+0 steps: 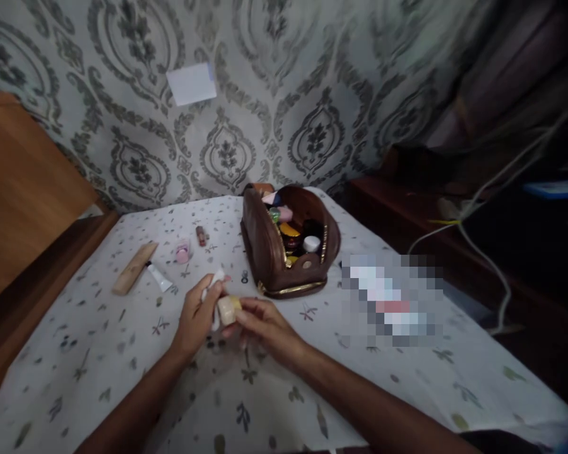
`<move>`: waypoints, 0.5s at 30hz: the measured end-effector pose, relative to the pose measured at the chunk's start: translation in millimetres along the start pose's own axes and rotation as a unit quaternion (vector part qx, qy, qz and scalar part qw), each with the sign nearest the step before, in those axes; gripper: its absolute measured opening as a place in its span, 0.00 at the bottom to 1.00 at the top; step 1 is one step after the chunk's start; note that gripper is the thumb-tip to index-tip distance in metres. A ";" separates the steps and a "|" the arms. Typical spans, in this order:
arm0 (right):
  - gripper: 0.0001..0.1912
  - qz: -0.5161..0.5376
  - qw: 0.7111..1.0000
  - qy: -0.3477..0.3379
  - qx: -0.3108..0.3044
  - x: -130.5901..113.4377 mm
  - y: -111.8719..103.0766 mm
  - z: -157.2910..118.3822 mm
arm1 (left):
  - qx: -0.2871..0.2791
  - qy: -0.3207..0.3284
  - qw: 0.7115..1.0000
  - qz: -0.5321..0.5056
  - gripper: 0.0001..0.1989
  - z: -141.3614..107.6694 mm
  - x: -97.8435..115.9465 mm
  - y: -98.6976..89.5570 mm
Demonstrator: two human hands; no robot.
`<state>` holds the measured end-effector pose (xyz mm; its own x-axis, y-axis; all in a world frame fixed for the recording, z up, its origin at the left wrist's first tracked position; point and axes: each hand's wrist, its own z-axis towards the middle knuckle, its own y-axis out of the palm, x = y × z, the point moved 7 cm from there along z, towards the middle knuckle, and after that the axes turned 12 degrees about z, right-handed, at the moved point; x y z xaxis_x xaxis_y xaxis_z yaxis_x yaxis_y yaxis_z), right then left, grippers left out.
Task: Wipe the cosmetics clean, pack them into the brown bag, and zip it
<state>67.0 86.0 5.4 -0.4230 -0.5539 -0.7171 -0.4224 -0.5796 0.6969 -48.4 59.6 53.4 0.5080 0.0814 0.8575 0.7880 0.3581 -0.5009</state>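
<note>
My left hand (pixel 197 315) grips a crumpled white cloth or tissue (pixel 216 277). Between my two hands is a small cream-coloured jar (pixel 227 311) with a yellowish end, held by the fingers of my right hand (pixel 267 328); the white cloth touches its left side. Just beyond my hands stands a brown bag (pixel 260 246), unzipped, with a white-lidded jar (pixel 311 244), amber jars and pink tubes inside. To the left lie a white tube (pixel 159 277) with a black cap, a tan flat box (pixel 135 269), a pink bottle (pixel 182 251) and a small brownish-red item (pixel 201 236).
A patterned white cloth covers the table (pixel 246 410). A blurred-out object (pixel 388 299) lies to the right of the bag. White cables (pixel 495 265) hang past the right edge, and a wooden panel (pixel 23 195) stands at the left.
</note>
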 end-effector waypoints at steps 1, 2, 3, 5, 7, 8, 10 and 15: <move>0.23 -0.013 1.000 -0.014 0.010 -3.6 -2.1 0.8 | -0.019 -0.011 0.999 -0.025 0.21 0.0 -4.9 4.0; 0.22 -0.025 0.999 -0.025 0.022 -6.4 -4.5 1.4 | -0.041 -0.023 0.998 -0.049 0.22 -0.5 -9.6 8.8; 0.22 -0.036 0.998 -0.036 0.035 -8.8 -7.0 2.0 | -0.061 -0.030 0.995 -0.068 0.24 -1.2 -12.9 13.5; 0.21 -0.064 0.994 -0.056 0.062 -12.0 -12.1 2.4 | -0.082 -0.018 0.993 -0.082 0.25 -2.4 -13.5 19.7; 0.21 -0.104 0.987 -0.079 0.089 -14.8 -16.8 1.9 | -0.078 0.024 0.994 -0.068 0.24 -3.4 -7.7 21.0; 0.20 -0.132 0.981 -0.095 0.103 -16.9 -18.7 1.4 | -0.070 0.045 0.995 -0.058 0.24 -4.0 -4.2 20.4; 0.18 -0.202 0.962 -0.136 0.127 -22.8 -21.0 -0.6 | -0.054 0.087 0.994 -0.033 0.24 -6.3 2.7 18.7; 0.10 -0.347 0.902 -0.203 0.156 -34.0 -18.8 -5.4 | -0.041 0.191 0.977 0.090 0.23 -18.6 14.3 22.4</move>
<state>93.6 112.5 16.6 -0.2019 0.1780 -0.9631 -0.8764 -0.4717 0.0965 -17.0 51.5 52.2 0.7217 -0.2223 0.6555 0.6907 0.2926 -0.6613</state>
